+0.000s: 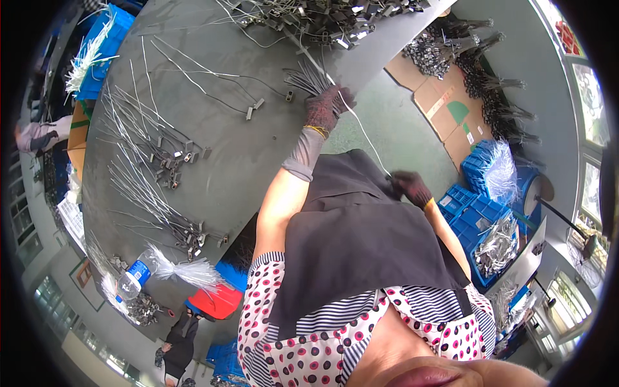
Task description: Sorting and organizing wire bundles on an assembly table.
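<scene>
My left hand (327,107), in a dark knitted glove, is closed on a fanned bundle of thin grey wires (308,79) at the edge of the grey table (258,161). A single pale wire (367,138) runs from that hand down to my right hand (411,187), also gloved, which pinches its lower end close to my dark apron. Loose wires with small metal end pieces (161,155) lie in rows across the table. A tangled heap of the same wires (322,19) sits at the table's far end.
A plastic bottle with a blue label (137,274) and white wire tufts lie at the table's near left. Blue crates (480,213) with wire bundles stand on the floor at right, beside flattened cardboard (445,103). Another person (180,338) is at lower left.
</scene>
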The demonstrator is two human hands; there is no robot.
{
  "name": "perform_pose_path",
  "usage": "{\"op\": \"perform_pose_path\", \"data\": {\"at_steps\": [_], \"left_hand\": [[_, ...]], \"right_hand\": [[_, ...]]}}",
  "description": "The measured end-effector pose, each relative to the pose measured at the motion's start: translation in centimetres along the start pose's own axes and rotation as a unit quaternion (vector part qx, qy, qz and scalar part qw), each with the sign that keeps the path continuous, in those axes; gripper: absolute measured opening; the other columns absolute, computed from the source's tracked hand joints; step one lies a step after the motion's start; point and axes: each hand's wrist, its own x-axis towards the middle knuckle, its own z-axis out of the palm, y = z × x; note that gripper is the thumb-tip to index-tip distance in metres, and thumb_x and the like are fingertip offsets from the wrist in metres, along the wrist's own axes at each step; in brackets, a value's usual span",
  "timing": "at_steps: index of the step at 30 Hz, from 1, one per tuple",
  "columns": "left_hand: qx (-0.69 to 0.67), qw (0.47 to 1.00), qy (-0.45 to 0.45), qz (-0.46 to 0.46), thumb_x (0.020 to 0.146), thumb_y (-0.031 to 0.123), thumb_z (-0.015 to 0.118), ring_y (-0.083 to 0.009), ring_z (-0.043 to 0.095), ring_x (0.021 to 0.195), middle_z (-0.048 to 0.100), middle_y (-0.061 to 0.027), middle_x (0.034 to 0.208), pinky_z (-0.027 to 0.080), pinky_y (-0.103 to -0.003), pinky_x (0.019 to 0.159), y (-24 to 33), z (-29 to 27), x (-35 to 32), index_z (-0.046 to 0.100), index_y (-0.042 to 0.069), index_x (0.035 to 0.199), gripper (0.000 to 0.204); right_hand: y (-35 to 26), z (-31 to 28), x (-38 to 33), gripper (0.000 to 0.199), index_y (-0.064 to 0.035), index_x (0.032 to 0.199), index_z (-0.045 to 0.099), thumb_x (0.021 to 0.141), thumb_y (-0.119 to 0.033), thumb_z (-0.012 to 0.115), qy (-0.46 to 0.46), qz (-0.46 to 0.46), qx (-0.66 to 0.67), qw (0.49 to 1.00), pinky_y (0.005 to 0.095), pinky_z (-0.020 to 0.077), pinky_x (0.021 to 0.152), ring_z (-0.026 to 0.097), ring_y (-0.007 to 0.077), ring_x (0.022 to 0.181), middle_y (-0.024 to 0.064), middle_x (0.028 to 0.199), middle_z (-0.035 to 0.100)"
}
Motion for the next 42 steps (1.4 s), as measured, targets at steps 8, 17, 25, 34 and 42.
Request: {"op": "perform_pose_path", "data": {"at_steps": [8, 17, 25, 34, 42], "left_hand": [[-0.026, 0.993, 0.002, 0.116, 0.094, 0.018, 0.066, -0.0248, 0.067, 0.085, 0.068, -0.0109, 0.095, 0.058, -0.046, 0.086, 5.3, 1.3, -1.1, 0.064, 0.004, 0.102, 0.017], [-0.067, 0.973, 0.084, 0.203, 0.094, 0.024, 0.066, -0.0248, 0.066, 0.078, 0.068, -0.0088, 0.092, 0.058, -0.048, 0.08, 9.1, 1.7, -3.4, 0.064, 0.011, 0.103, 0.016], [-0.028, 0.979, 0.069, 0.192, 0.095, 0.026, 0.065, -0.0232, 0.066, 0.076, 0.068, -0.0068, 0.087, 0.058, -0.046, 0.078, 7.6, 0.1, -5.0, 0.064, 0.008, 0.1, 0.019], [0.174, 0.973, 0.066, 0.139, 0.096, 0.026, 0.064, -0.0165, 0.067, 0.076, 0.069, -0.0058, 0.087, 0.057, -0.032, 0.074, 4.7, 1.5, -6.7, 0.067, 0.002, 0.099, 0.024], [0.287, 0.9, 0.218, 0.245, 0.084, 0.027, 0.077, -0.0083, 0.058, 0.065, 0.066, 0.0005, 0.073, 0.047, -0.027, 0.062, 10.2, -3.2, -3.7, 0.07, 0.003, 0.079, 0.026]], "right_hand": [[9.6, 1.4, -6.5, 0.035, 0.0033, 0.092, 0.071, 0.087, -0.031, 0.067, 0.189, 0.089, 0.038, 0.977, 0.0356, 0.0504, 0.072, 0.064, 0.0197, 0.077, 0.0117, 0.082, 0.071], [13.8, 1.3, -5.1, 0.036, 0.0013, 0.09, 0.073, 0.082, -0.034, 0.074, 0.223, 0.068, 0.079, 0.969, 0.0344, 0.0497, 0.063, 0.063, 0.0165, 0.067, 0.0118, 0.074, 0.07], [5.7, 0.3, -2.2, 0.038, 0.0031, 0.089, 0.072, 0.082, -0.034, 0.071, 0.195, 0.032, 0.062, 0.978, 0.0335, 0.0498, 0.064, 0.061, 0.0169, 0.066, 0.0109, 0.071, 0.068], [-1.8, 1.4, 4.5, 0.037, 0.0024, 0.089, 0.071, 0.085, -0.034, 0.07, 0.12, 0.002, 0.053, 0.991, 0.0325, 0.0493, 0.065, 0.059, 0.016, 0.067, 0.0098, 0.073, 0.067], [-6.7, 1.9, 9.8, 0.042, 0.001, 0.091, 0.069, 0.091, -0.04, 0.062, 0.062, -0.057, 0.055, 0.995, 0.029, 0.0449, 0.055, 0.057, 0.0124, 0.063, 0.0073, 0.074, 0.065]]}}
